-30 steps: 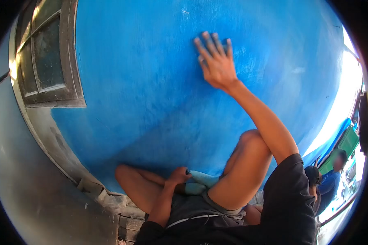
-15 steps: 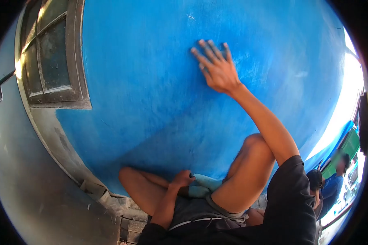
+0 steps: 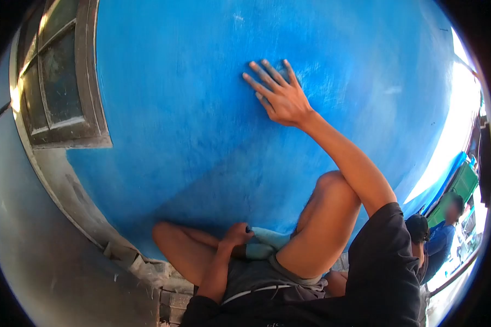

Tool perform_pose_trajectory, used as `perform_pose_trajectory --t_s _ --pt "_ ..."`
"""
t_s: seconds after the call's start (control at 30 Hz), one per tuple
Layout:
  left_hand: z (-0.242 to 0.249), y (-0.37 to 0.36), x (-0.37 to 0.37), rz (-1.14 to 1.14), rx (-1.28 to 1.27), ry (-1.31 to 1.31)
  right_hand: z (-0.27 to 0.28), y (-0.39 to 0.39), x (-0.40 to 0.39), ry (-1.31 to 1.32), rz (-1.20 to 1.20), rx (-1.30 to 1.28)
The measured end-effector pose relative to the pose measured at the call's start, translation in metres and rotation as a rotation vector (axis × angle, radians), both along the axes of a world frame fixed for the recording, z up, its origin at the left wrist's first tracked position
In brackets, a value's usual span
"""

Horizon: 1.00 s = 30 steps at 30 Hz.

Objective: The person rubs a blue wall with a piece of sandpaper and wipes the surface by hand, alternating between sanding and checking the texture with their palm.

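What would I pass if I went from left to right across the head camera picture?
Window → the person's left knee → their right hand → their right knee → another person in a blue top.

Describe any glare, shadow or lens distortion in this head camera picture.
Head view: wide-angle distortion bows the blue wall; head view: a diagonal shadow darkens its lower part; head view: glare whites out part of the right side, and the corners are black.
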<state>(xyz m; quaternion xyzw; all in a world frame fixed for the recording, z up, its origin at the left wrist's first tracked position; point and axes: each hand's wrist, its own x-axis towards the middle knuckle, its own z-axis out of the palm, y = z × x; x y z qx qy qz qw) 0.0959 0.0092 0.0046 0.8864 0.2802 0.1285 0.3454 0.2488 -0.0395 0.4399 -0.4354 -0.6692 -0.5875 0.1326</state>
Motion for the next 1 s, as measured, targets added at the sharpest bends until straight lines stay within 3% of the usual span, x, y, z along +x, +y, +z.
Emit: perform_pose_trajectory --t_s 0.13,0.37,0.43,1.0 --pt "0.002 0.005 -0.004 0.018 0.020 -0.012 0.014 0.001 0.000 0.127 -0.074 0.132" --pt "-0.003 0.002 -0.003 0.011 0.022 -0.032 0.012 0.001 0.004 0.005 0.022 -0.022" --pt "0.012 0.000 -0.006 0.015 0.026 -0.007 0.020 -0.001 0.008 0.159 -0.027 0.183" --pt "0.007 -0.004 -0.006 0.035 -0.001 0.049 0.003 -0.014 0.015 0.171 -0.052 0.100"
